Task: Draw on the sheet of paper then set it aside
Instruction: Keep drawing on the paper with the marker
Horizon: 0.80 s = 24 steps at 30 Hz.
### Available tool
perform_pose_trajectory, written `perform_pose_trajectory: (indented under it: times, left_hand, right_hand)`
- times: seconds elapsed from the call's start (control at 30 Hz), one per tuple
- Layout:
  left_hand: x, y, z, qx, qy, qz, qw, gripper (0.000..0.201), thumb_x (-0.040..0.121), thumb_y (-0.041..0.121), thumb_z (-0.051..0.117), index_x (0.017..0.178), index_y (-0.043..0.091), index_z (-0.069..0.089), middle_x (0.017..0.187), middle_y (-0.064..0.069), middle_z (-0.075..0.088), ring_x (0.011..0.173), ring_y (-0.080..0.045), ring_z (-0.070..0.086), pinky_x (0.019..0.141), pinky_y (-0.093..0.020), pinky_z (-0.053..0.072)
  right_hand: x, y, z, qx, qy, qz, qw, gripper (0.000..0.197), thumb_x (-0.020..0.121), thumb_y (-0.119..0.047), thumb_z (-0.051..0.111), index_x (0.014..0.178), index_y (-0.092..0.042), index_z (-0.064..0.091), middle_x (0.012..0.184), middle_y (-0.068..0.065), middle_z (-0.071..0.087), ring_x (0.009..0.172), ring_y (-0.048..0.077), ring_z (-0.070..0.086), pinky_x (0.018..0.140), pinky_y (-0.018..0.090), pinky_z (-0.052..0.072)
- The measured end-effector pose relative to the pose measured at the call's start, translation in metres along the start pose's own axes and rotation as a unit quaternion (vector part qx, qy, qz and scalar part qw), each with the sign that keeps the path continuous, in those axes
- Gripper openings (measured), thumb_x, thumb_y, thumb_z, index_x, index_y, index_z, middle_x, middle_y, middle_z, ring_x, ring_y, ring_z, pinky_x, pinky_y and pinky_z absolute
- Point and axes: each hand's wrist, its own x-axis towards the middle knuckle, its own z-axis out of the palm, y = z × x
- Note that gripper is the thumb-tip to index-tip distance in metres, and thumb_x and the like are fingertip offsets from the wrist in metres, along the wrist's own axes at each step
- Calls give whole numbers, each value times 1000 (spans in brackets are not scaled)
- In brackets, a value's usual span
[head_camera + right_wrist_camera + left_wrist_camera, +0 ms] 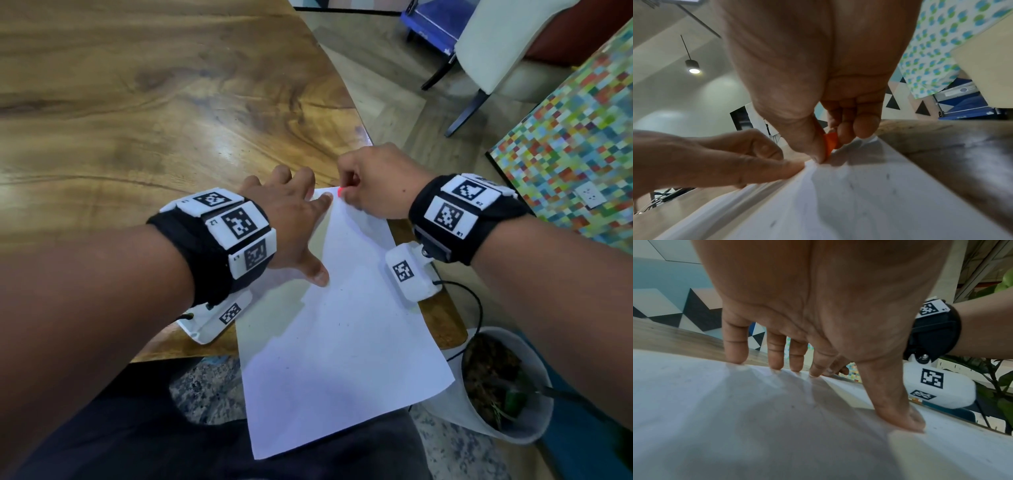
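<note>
A white sheet of paper [339,325] lies on the near right corner of the wooden table [137,113], its near end hanging over the table's edge above my lap. My left hand [291,219] is spread flat, straight fingertips and thumb pressing the sheet's left part [777,402]. My right hand [373,186] pinches a short orange crayon [339,192] between thumb and fingers at the sheet's far edge. In the right wrist view the orange crayon [830,142] has its tip down at the paper [859,194]. Faint specks show on the sheet; no clear drawing is visible.
A white pot with soil and a plant [503,383] stands on the floor at the right, below the table's corner. A pale chair [496,51] and a colourful mosaic panel [582,144] lie further right. The table stretches left and away.
</note>
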Motion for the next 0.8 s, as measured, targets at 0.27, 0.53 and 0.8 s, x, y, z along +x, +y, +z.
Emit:
perform_pose_trajectory:
  times: [0.27, 0.53, 0.8]
  left_hand:
    - [-1, 0, 0, -8, 0, 5, 1000, 105, 58, 92, 63, 145, 39, 37, 137, 3, 31, 125, -26, 33, 81, -41, 33]
    - [-1, 2, -2, -4, -14, 2, 1000, 115, 61, 91, 63, 156, 41, 20, 138, 1, 29, 124, -26, 31, 83, -42, 39]
    - [1, 4, -5, -4, -30, 0, 1000, 116, 60, 90, 65, 156, 45, 17, 137, 0, 27, 124, -27, 30, 87, -44, 44]
  right_hand:
    - [-24, -7, 10, 19, -47, -96, 994, 4, 83, -27, 67, 80, -29, 68, 73, -13, 59, 72, 9, 54, 66, 25, 44]
    - [-16, 10, 5, -3, -4, -41, 999, 7, 88, -28, 63, 85, -23, 67, 79, -6, 62, 79, 16, 61, 70, 31, 51]
    - [-41, 2, 10, -6, -53, -101, 993, 7, 87, -27, 63, 84, -22, 67, 82, -6, 61, 78, 13, 55, 74, 36, 49]
